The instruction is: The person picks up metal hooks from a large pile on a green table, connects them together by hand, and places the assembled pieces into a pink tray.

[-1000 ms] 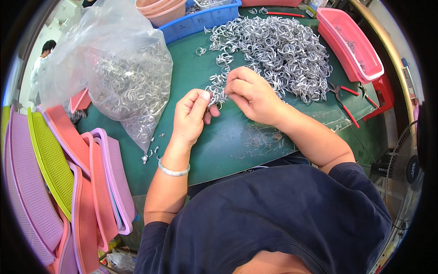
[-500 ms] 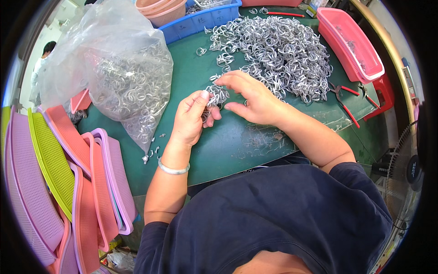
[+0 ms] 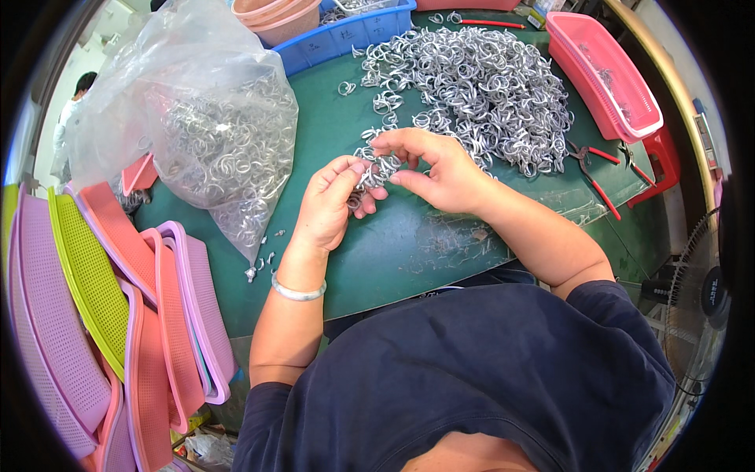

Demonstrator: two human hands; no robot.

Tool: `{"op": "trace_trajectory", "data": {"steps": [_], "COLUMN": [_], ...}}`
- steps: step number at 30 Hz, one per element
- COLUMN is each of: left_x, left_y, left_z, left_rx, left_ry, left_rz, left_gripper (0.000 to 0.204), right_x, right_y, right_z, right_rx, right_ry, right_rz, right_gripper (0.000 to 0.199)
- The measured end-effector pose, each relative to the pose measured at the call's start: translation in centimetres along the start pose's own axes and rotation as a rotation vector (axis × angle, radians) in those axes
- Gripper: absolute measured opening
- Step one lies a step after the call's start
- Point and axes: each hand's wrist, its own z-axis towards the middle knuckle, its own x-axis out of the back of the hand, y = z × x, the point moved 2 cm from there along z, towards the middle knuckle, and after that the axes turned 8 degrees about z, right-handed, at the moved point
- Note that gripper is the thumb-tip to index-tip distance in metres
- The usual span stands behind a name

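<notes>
Over the green table mat (image 3: 409, 244), left hand (image 3: 330, 206) and right hand (image 3: 436, 169) pinch one tangled clump of wire rings (image 3: 370, 175) between fingertips — lifted clear of the big ring pile (image 3: 480, 94), where the clump can be worked.

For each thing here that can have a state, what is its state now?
left hand: closed on a cluster of metal rings
right hand: fingers pinching the same cluster
clear bag: lying on its side, filled with rings
ring pile: loose on the green table
pink tray: nearly empty
pliers: lying unused
</notes>
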Motion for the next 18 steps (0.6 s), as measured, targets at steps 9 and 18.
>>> {"op": "trace_trajectory", "data": {"steps": [9,18], "left_x": [-0.5,-1.5], "left_y": [0.4,0.2], "left_z": [-0.3,-0.4], "left_rx": [-0.044,-0.319], "left_ry": [0.019,0.178], "left_rz": [0.113,0.24], "left_gripper": [0.022,0.03], "right_x": [-0.2,-0.2], "right_y": [0.4,-0.3], "right_z": [0.0,0.3], "right_rx": [-0.04,0.125], "right_ry": [-0.031,-0.05], "right_rz": [0.029,-0.179], "right_gripper": [0.042,0.041]}}
